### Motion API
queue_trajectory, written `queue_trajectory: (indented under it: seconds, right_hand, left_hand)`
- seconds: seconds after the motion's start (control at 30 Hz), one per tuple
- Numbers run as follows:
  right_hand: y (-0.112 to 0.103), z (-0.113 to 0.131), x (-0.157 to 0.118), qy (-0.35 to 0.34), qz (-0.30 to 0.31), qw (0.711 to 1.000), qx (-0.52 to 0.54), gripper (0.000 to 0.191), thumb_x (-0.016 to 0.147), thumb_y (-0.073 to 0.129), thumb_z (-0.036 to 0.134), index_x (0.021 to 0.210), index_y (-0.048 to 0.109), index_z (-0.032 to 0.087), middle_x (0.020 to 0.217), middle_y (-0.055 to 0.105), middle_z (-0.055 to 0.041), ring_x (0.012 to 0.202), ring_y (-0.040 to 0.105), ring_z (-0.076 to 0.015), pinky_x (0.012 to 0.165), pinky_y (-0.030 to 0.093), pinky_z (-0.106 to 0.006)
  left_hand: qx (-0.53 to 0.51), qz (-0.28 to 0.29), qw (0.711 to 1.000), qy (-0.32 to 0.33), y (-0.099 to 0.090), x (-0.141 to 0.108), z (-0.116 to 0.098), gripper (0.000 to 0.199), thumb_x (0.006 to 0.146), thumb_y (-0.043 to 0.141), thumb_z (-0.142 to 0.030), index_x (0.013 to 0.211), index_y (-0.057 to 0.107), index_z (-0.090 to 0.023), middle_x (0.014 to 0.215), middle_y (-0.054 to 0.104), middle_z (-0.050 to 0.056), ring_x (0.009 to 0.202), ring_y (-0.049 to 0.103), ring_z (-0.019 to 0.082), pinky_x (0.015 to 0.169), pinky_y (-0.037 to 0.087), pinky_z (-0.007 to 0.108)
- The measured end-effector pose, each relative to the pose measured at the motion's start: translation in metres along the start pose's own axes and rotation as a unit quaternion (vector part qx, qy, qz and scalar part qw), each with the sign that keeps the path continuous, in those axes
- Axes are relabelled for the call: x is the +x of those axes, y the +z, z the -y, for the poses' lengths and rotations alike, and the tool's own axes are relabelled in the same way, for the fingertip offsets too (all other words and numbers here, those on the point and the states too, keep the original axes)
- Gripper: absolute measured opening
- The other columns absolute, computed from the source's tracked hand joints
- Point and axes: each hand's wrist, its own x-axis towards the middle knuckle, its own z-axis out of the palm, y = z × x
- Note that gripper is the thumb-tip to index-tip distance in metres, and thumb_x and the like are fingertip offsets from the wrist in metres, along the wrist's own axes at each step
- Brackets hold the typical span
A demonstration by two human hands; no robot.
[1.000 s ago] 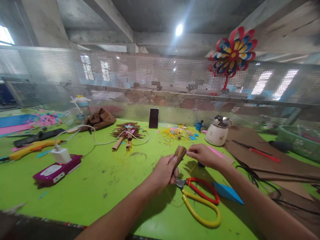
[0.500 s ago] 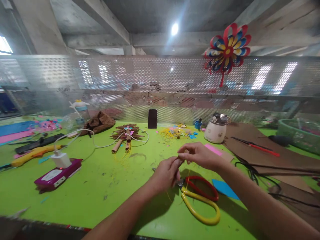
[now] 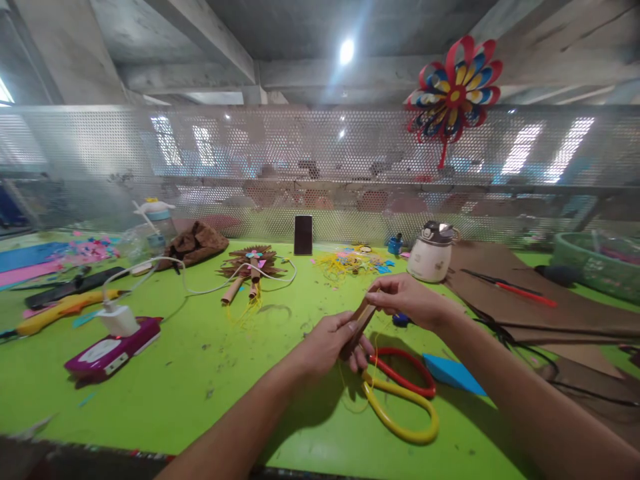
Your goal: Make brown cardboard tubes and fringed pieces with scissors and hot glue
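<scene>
Between my two hands is a small folded strip of brown cardboard (image 3: 361,321), tilted up to the right. My left hand (image 3: 334,343) is closed on its lower end, thumb on top and fingers beneath. My right hand (image 3: 407,300) pinches its upper end. A thin yellow thread (image 3: 350,405) hangs in a loop below the strip. Scissors with one red and one yellow handle (image 3: 400,393) lie just under my hands, their blades hidden. Beside them is a piece of blue paper (image 3: 453,375). A small dark blue object (image 3: 401,320) shows below my right hand.
A purple power strip (image 3: 115,350) with a white charger and cable lies left. Farther back are a brown paper craft (image 3: 253,263), a phone (image 3: 303,235), a heap of yellow thread scraps (image 3: 350,267) and a white bottle (image 3: 430,253). Brown cardboard sheets (image 3: 525,293) cover the right side.
My hands have drawn slightly apart, the right one moving up, so more of the cardboard strip shows. The small dark blue object has come into sight. The pink paper near my right hand is now hidden.
</scene>
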Motion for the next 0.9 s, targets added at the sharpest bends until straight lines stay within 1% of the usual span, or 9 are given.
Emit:
queue_trajectory:
  seconds: [0.13,0.2,0.27,0.33,0.43,0.53,0.67,0.83,0.9]
  right_hand:
    - [-0.0017,-0.0005,0.001,0.003,0.008,1.0,0.03,0.028,0.074,0.065,0.042,0.076,0.064,0.014,0.052,0.044,0.0039,0.047,0.032,-0.0074,0.046,0.023,-0.025]
    - [-0.001,0.0009,0.0008,0.0,0.013,0.999,0.041,0.027,0.074,0.066,0.042,0.074,0.064,0.015,0.053,0.045,0.0035,0.048,0.032,-0.0075,0.046,0.022,-0.025]
    - [0.0003,0.0023,0.0003,-0.005,0.012,0.999,0.046,0.027,0.073,0.066,0.042,0.073,0.063,0.015,0.054,0.046,0.0032,0.048,0.033,-0.0076,0.046,0.022,-0.025]
    - [0.0021,0.0033,0.0,-0.004,0.006,0.999,0.039,0.028,0.073,0.066,0.043,0.073,0.063,0.015,0.053,0.046,0.0035,0.047,0.033,-0.0076,0.046,0.022,-0.025]
    - [0.0045,0.0033,-0.0001,-0.002,-0.006,1.0,0.025,0.031,0.072,0.066,0.045,0.073,0.064,0.015,0.05,0.046,0.004,0.046,0.034,-0.0077,0.045,0.023,-0.025]
    - [0.0055,0.0025,-0.0002,-0.004,-0.015,1.0,0.019,0.03,0.073,0.066,0.045,0.073,0.064,0.015,0.05,0.046,0.0038,0.047,0.036,-0.0079,0.045,0.024,-0.024]
    - [0.0052,0.002,-0.0004,-0.013,-0.018,1.0,0.0,0.025,0.075,0.065,0.04,0.075,0.065,0.016,0.054,0.05,0.0024,0.049,0.04,-0.0089,0.046,0.027,-0.024]
    - [0.006,0.0011,0.0004,-0.015,-0.015,1.0,0.016,0.024,0.074,0.066,0.039,0.073,0.064,0.016,0.055,0.052,0.002,0.049,0.041,-0.009,0.047,0.028,-0.024]
    - [0.0063,-0.0004,0.0014,-0.013,-0.019,1.0,0.02,0.025,0.074,0.066,0.04,0.073,0.064,0.015,0.054,0.051,0.0024,0.048,0.04,-0.0088,0.046,0.027,-0.024]
  left_hand:
    - [0.028,-0.05,0.998,0.01,0.0029,-0.0018,-0.0047,0.026,0.088,0.048,-0.034,0.099,0.056,-0.012,0.064,0.057,0.0,0.042,0.04,0.005,0.044,0.027,0.02]
    - [0.036,-0.061,0.997,0.014,0.0044,-0.0026,-0.0061,0.026,0.087,0.049,-0.035,0.095,0.057,-0.012,0.059,0.052,-0.002,0.042,0.037,0.006,0.045,0.026,0.021]
    - [0.038,-0.064,0.997,0.012,0.0051,-0.0031,-0.0064,0.025,0.086,0.048,-0.035,0.091,0.058,-0.012,0.059,0.053,-0.002,0.043,0.038,0.006,0.045,0.026,0.021]
    - [0.03,-0.065,0.997,0.004,0.0047,-0.003,-0.0061,0.023,0.086,0.046,-0.031,0.093,0.057,-0.013,0.062,0.057,0.001,0.043,0.041,0.007,0.045,0.027,0.021]
    - [0.001,-0.056,0.998,-0.017,0.0021,-0.0021,-0.0053,0.022,0.084,0.042,-0.025,0.097,0.055,-0.013,0.069,0.065,0.006,0.049,0.053,0.011,0.05,0.037,0.023]
    - [-0.027,-0.047,0.998,-0.044,-0.0018,-0.0008,-0.0036,0.023,0.085,0.042,-0.029,0.093,0.055,-0.011,0.071,0.067,0.01,0.054,0.059,0.014,0.057,0.044,0.027]
    - [-0.025,-0.036,0.997,-0.066,-0.0048,-0.0003,-0.0006,0.034,0.086,0.048,-0.043,0.094,0.057,-0.011,0.065,0.064,0.007,0.05,0.055,0.012,0.052,0.038,0.024]
    - [0.022,-0.061,0.997,-0.031,-0.0013,-0.0007,0.0013,0.031,0.087,0.048,-0.043,0.087,0.055,-0.013,0.056,0.058,0.001,0.045,0.048,0.009,0.049,0.033,0.022]
    - [0.035,-0.067,0.997,-0.022,0.001,-0.0005,0.0017,0.031,0.086,0.048,-0.044,0.086,0.053,-0.014,0.057,0.057,0.001,0.045,0.048,0.009,0.048,0.031,0.022]
